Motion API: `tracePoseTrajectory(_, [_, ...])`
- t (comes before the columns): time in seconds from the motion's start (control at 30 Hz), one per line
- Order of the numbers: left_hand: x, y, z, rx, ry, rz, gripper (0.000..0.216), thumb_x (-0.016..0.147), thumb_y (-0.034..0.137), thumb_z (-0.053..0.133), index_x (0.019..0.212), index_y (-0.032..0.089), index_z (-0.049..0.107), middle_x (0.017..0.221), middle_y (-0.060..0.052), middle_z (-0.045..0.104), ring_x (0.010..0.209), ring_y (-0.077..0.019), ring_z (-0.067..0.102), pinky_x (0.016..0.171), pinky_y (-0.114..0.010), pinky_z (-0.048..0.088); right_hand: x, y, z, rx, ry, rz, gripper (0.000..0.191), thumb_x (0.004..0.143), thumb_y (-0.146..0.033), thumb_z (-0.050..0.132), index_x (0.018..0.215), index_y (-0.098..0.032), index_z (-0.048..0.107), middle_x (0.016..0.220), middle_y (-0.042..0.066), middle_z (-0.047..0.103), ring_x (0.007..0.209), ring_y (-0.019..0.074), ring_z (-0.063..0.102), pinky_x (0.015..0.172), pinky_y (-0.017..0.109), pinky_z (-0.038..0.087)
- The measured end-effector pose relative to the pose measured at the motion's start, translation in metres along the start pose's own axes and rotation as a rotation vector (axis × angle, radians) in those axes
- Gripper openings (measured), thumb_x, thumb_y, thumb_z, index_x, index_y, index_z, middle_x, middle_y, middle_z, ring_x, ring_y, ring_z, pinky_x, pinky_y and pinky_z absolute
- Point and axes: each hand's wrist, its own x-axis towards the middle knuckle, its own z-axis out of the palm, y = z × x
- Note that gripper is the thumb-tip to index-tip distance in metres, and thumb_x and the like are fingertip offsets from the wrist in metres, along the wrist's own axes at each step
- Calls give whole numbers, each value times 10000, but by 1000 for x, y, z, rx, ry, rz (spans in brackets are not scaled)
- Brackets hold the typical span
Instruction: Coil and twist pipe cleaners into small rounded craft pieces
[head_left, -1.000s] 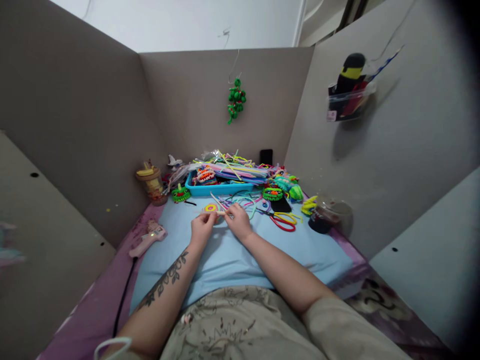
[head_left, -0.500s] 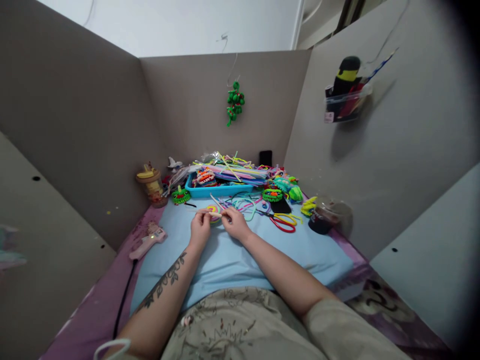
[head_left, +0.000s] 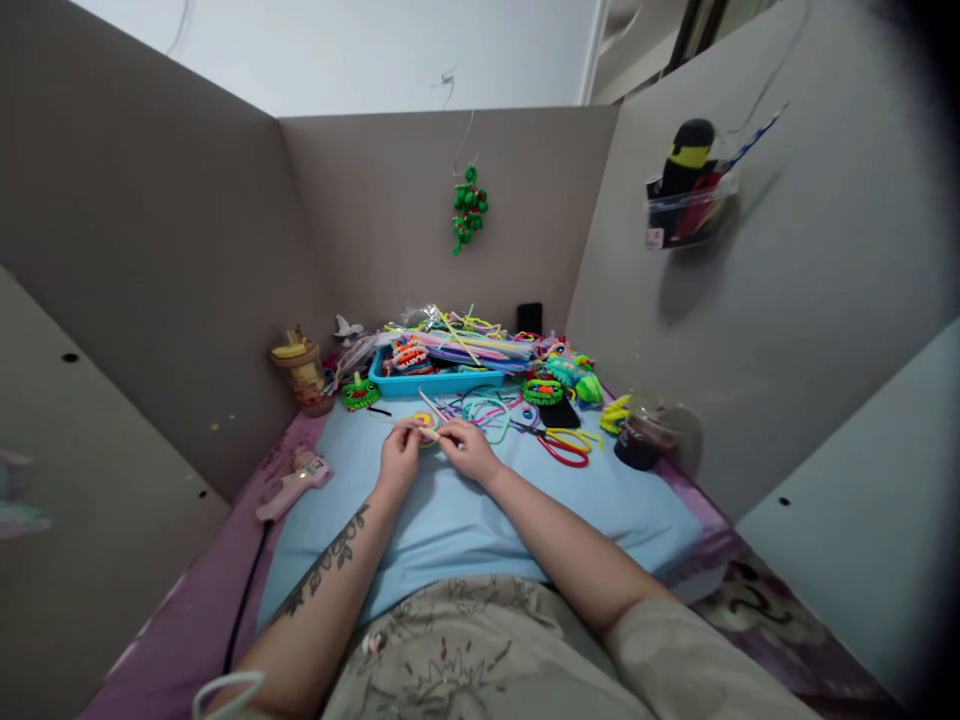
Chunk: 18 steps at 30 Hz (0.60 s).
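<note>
Between my two hands is a pale, cream-coloured pipe cleaner point(head_left: 429, 434), pinched at both sides over the light blue cloth. My left hand point(head_left: 401, 452) grips its left end with thumb and fingertips. The fingers of my right hand point(head_left: 466, 450) are closed on its right part. A pale length point(head_left: 431, 404) sticks up behind the fingers; whether it belongs to the same piece I cannot tell. Just behind the hands lies a round, multicoloured coil point(head_left: 425, 418), partly hidden by them. Loose coloured pipe cleaners point(head_left: 487, 405) lie beyond my right hand.
A blue tray point(head_left: 439, 384) heaped with pipe cleaners stands at the back. Scissors with red handles point(head_left: 564, 450) lie to the right, near a dark cup point(head_left: 639, 448). On the left are a pink glue gun point(head_left: 296, 487) with its cord and a lidded cup point(head_left: 301, 370).
My hands have come slightly closer together around the pale pipe cleaner, the right one shifting a little left. The camera view has shifted very slightly; other things stay in place.
</note>
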Motion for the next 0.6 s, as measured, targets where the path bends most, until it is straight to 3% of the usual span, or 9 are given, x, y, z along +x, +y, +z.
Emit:
tracePoseTrajectory(0.2, [1,-2,1,-6,28,-21,210,764,354,558,833,162,605,861,-57,640,822,-180,600,767,-304,471,1,1,2,-42,-30,21,189,855,-202,490,930,-185,663,825,36,624,756,141,546,677,245,420])
tracePoseTrajectory(0.4, [1,6,3,-45,5,-111,324,742,415,583,916,147,642,922,-82,665,780,-170,609,715,-282,482,1,6,-1,-167,86,114,212,870,-244,475,780,-170,652,687,19,579,681,144,521,634,241,392])
tracePoseTrajectory(0.6, [-1,13,3,-90,-6,-192,343,693,462,633,752,124,649,672,-34,636,605,-132,560,581,-242,453,3,7,-2,-211,123,141,182,846,-212,482,773,-175,644,718,27,585,706,150,534,658,244,404])
